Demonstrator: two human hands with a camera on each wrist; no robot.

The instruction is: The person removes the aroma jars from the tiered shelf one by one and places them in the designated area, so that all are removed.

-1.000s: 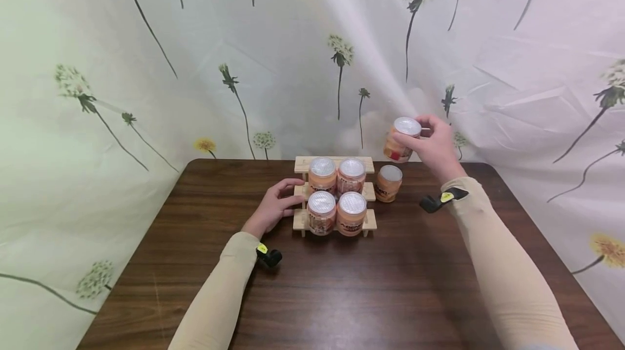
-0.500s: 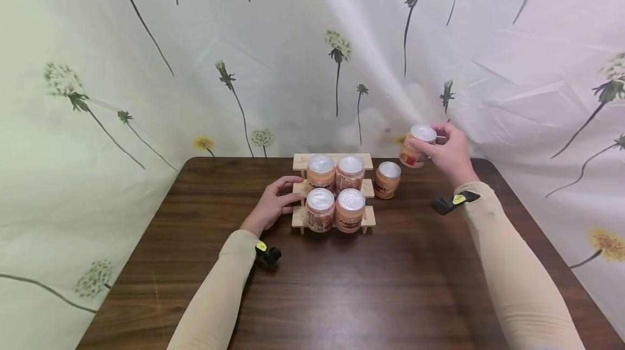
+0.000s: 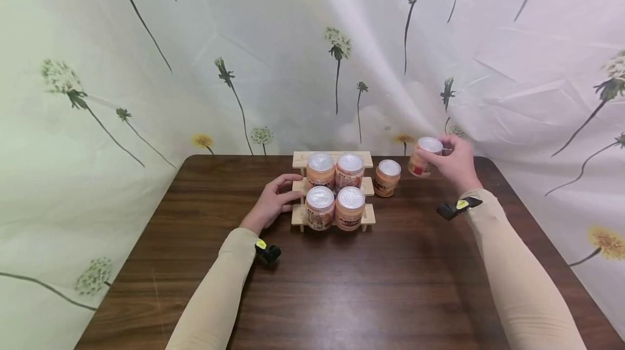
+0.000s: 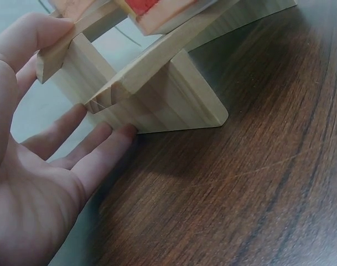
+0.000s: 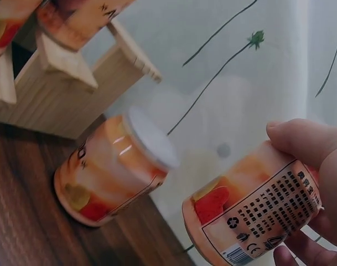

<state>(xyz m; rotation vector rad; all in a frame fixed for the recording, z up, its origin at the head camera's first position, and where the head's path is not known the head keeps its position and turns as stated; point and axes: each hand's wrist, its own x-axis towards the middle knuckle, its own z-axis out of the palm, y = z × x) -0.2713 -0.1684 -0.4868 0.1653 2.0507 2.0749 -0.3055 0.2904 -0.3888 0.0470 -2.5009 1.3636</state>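
In the head view my right hand (image 3: 456, 163) grips an orange-labelled jar (image 3: 421, 165) with a silvery lid, held upright near the table's back edge. The right wrist view shows the jar's printed text panel and barcode (image 5: 243, 252), with the thumb along one side and fingers round the other. A matching jar (image 3: 387, 180) stands on the table between it and a stepped wooden rack (image 3: 299, 214). Several more jars (image 3: 349, 211) sit in two rows on the rack. My left hand (image 3: 270, 203) touches the rack's left side, fingertips (image 4: 124, 133) against the wood, mostly straight.
A dark wood-grain table (image 3: 312, 285) bears everything. Right behind its back edge hangs a pale curtain (image 3: 293, 40) printed with dandelions. Black wrist cameras (image 3: 267, 252) are strapped over both sleeves.
My right hand has carried its jar to the right and lowered it, past the jar standing beside the rack. The left hand stays at the rack; the head view has shifted slightly.
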